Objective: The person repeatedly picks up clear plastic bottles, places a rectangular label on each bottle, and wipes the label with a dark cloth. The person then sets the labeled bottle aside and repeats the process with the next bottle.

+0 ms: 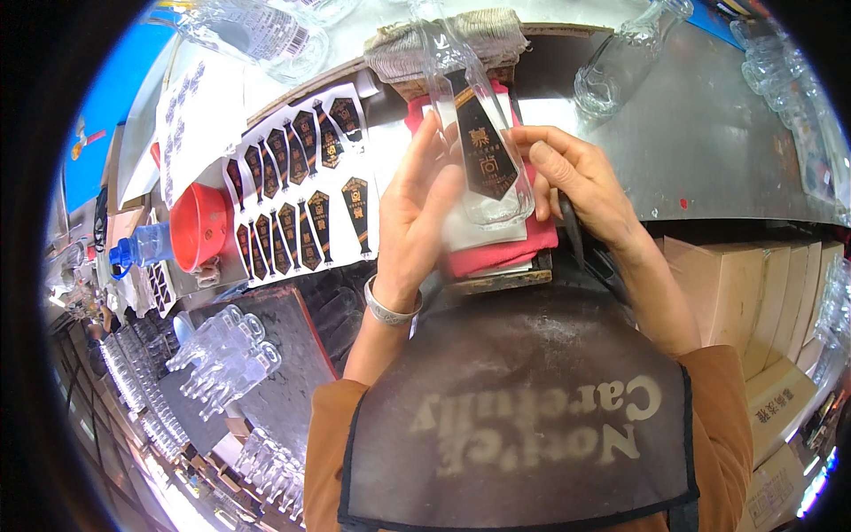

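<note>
A clear glass bottle (496, 209) lies on a padded stand, neck pointing away from me, with a black, gold-printed tie-shaped label (486, 146) on its face. Along the bottle's left side is my left hand (417, 199), fingers stretched out and thumb apart; whether it presses on the glass is hard to tell. My right hand (581, 177) has its fingertips at the bottle's right edge. A thin dark blade-like tool (572, 230), its exact kind unclear, sticks out below its curled fingers. Left of the bottle lies a white sheet of tie-shaped labels (368, 191).
Under the bottle are pink cloth (510, 254) and a rolled grey cloth (390, 55). Another glass bottle (625, 66) lies at the far right. A red plastic tub (197, 227) and blue-capped container (146, 246) sit left. Cardboard boxes (722, 288) stand right; more bottles (226, 359) stand lower left.
</note>
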A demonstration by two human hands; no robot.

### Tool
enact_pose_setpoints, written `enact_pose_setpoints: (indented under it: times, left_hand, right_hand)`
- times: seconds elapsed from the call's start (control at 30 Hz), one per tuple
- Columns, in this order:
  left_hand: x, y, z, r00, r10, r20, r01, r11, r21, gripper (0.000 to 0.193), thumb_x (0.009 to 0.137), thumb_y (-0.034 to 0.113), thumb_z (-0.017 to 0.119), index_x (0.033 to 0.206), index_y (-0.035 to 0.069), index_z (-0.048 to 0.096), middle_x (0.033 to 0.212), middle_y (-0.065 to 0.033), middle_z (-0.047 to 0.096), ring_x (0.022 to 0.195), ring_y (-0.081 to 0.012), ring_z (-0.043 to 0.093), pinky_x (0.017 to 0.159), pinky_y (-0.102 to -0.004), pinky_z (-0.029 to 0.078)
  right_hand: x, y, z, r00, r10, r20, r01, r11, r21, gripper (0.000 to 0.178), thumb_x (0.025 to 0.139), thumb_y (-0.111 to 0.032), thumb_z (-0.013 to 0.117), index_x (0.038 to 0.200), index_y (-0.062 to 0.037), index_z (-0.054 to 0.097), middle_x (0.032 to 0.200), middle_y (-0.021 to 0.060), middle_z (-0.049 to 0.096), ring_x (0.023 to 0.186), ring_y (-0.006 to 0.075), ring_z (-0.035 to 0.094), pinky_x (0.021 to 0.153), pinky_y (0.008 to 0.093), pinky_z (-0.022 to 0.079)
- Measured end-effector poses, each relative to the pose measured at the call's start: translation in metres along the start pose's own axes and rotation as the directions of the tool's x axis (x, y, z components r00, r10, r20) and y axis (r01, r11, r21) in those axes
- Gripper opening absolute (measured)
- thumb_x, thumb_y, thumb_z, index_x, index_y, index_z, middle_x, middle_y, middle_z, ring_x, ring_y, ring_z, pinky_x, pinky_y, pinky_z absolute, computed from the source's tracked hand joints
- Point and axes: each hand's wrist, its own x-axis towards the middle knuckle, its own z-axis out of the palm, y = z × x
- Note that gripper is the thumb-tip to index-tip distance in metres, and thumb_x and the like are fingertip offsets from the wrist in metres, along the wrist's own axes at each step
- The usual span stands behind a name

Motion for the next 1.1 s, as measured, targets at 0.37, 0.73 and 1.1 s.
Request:
enact_pose_setpoints:
  times: [0.37,0.73,1.1]
  left_hand:
    - [0.001,0.004,0.0,1.0,0.009,-0.004,-0.009,1.0,-0.024,0.064,0.097,0.003,0.062,0.154,-0.003,0.032,0.148,-0.0208,0.048,0.135,-0.0277,0.049,0.113,-0.0378,0.04]
    - [0.002,0.002,-0.002,1.0,-0.026,-0.016,0.025,0.999,-0.028,0.065,0.095,0.0,0.063,0.153,-0.002,0.034,0.149,-0.022,0.047,0.136,-0.0293,0.048,0.114,-0.0393,0.039]
    - [0.002,-0.001,0.005,0.998,0.054,-0.014,-0.052,0.987,0.151,0.091,0.084,0.009,0.079,0.155,-0.006,0.023,0.144,-0.0226,0.05,0.13,-0.0267,0.053,0.107,-0.0376,0.044]
  right_hand:
    - [0.002,0.009,0.019,0.981,-0.123,-0.149,0.101,0.984,-0.148,0.047,0.094,-0.03,0.07,0.124,0.0052,0.063,0.109,0.0115,0.07,0.088,0.0109,0.063,0.08,0.0262,0.05]
    - [0.005,0.012,0.014,0.978,-0.167,-0.126,0.144,0.975,-0.169,0.047,0.095,-0.033,0.067,0.12,0.0058,0.065,0.106,0.0156,0.073,0.082,0.0159,0.07,0.078,0.0276,0.054]
    - [0.019,-0.027,-0.012,0.941,-0.287,-0.179,0.284,0.958,-0.042,0.03,0.095,-0.008,0.061,0.124,-0.0011,0.061,0.113,0.0058,0.065,0.103,0.0122,0.062,0.09,0.0269,0.051]
